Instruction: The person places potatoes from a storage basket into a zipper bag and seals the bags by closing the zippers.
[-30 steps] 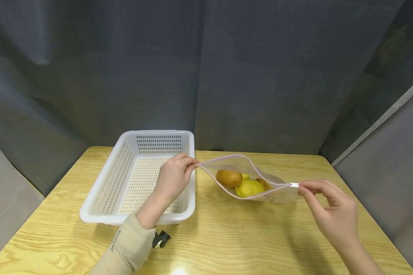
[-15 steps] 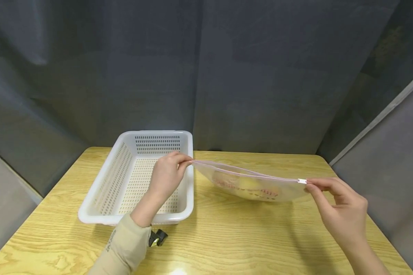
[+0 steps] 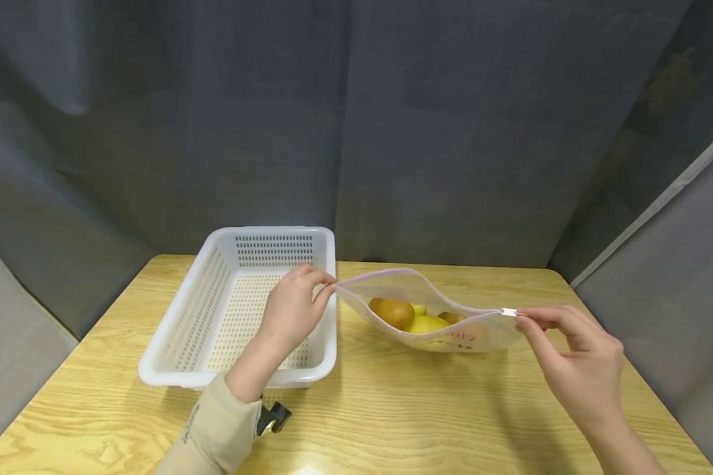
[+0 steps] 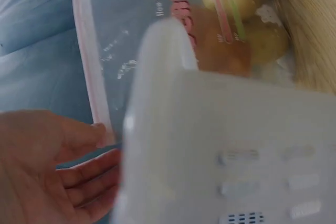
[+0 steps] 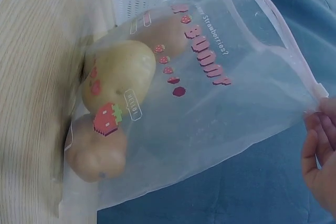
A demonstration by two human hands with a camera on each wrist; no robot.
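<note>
A translucent slider zip bag (image 3: pixel 481 336) with a pink rim and printed red strawberries stands on the table, its mouth gaping. Inside lie an orange-brown round fruit (image 3: pixel 395 313), a larger yellow fruit (image 3: pixel 424 324) and more partly hidden pieces. In the right wrist view, a yellow pear-shaped fruit (image 5: pixel 119 72) shows through the plastic. My left hand (image 3: pixel 291 307) pinches the left top corner of the bag, above the basket's right rim. Between thumb and forefinger, my right hand (image 3: pixel 579 363) pinches the right top corner, right beside the white slider (image 3: pixel 508 312).
A white perforated plastic basket (image 3: pixel 175 310) stands left of the bag, under my left forearm. A small black object (image 3: pixel 279 415) shows by the left sleeve. Dark cloth (image 3: pixel 451 132) hangs behind the wooden table (image 3: pixel 392 422).
The bag's mouth narrowed to a near-flat line half a second ago and now gapes again, showing the fruit. Both hands shifted slightly and kept their pinch on the corners.
</note>
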